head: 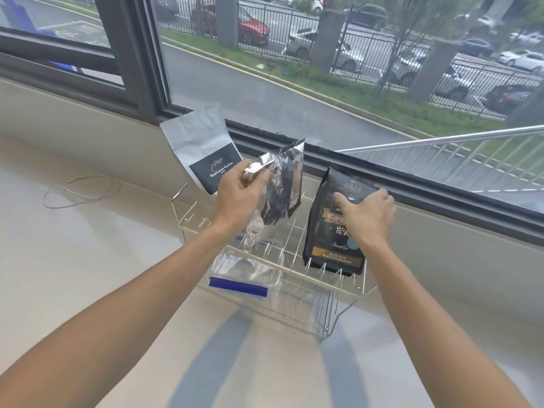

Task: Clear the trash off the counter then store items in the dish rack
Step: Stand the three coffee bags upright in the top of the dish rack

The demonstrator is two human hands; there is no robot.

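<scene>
A wire dish rack (297,275) stands on the pale counter below the window. My left hand (238,195) grips the top of a shiny silver foil bag (285,187), held upright over the rack's left half. My right hand (368,213) rests on the front of a black coffee bag (326,231) with gold print, which stands upright in the rack's right end. A grey-and-black coffee bag (203,148) leans against the window frame behind the rack. A clear zip bag with a blue strip (238,285) lies in the rack's near left corner.
A loop of thin string (82,191) lies on the counter to the left. The dark window frame (412,189) runs right behind the rack. Bare counter (88,260) spreads left and toward me.
</scene>
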